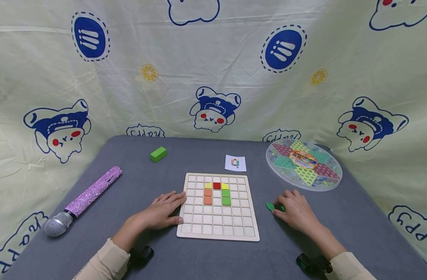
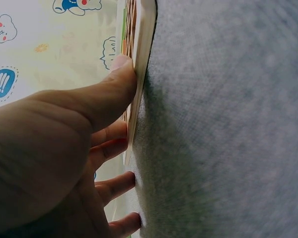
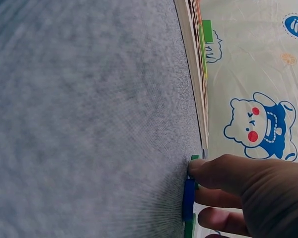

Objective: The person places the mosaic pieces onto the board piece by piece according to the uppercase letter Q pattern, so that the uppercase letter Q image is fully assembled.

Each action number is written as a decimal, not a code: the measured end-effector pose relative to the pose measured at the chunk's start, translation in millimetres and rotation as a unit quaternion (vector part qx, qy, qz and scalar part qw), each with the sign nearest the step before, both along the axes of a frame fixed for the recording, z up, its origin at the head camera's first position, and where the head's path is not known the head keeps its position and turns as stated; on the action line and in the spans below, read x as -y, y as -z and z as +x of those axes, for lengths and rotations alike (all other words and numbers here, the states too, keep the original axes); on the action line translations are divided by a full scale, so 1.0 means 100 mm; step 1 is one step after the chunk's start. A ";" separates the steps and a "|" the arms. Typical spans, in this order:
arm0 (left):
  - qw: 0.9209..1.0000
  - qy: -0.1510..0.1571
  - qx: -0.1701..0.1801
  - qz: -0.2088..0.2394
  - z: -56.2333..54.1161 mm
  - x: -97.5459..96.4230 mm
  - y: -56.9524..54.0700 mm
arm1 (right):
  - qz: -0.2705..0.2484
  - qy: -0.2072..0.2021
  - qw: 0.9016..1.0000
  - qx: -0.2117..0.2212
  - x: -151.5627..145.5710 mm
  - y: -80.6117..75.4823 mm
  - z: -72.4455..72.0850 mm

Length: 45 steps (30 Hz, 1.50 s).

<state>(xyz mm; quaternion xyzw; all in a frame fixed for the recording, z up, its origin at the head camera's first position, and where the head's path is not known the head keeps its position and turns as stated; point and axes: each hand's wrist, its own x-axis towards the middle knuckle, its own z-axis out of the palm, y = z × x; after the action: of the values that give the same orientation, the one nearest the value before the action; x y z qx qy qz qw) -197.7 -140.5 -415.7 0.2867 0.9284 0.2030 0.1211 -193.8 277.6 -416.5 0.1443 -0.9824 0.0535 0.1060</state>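
Note:
A pale wooden grid board (image 1: 217, 230) lies flat in the middle of the table, with yellow, red, orange and green pieces set in some squares. My left hand (image 1: 163, 212) rests at the board's left edge, fingers stretched out and thumb touching the rim. To the right of the board, my right hand (image 1: 297, 212) pinches a small green piece (image 1: 269, 206) with thumb and fingers, low at the tabletop. In the right wrist view a blue piece (image 3: 188, 199) and another green piece (image 3: 189, 227) show beside the fingers, partly hidden.
Behind the board lies a small pattern card (image 1: 235, 163). A green block (image 1: 158, 154) stands at the back left, a purple glitter microphone (image 1: 92, 192) at the left, and a round Chinese-checkers-patterned case (image 1: 287, 174) at the back right. A printed curtain (image 1: 178, 50) hangs behind the table.

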 end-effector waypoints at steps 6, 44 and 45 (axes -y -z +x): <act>1.000 0.001 0.001 0.003 0.01 0.01 0.00 | 0.001 -0.008 1.000 -0.003 0.02 -0.01 -0.01; 1.000 0.000 0.006 -0.004 -0.02 0.01 0.01 | -0.030 -0.177 0.983 -0.043 1.39 -0.02 -0.08; 1.000 0.000 0.006 -0.003 -0.02 0.01 0.02 | -0.030 -0.179 0.983 -0.044 1.41 -0.01 -0.09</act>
<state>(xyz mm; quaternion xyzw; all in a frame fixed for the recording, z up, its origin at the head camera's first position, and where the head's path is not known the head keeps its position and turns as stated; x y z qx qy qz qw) -199.5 -142.0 -417.2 0.2854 0.9283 0.2017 0.1273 -202.5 136.2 -415.1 0.3164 -0.9332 0.0943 0.1419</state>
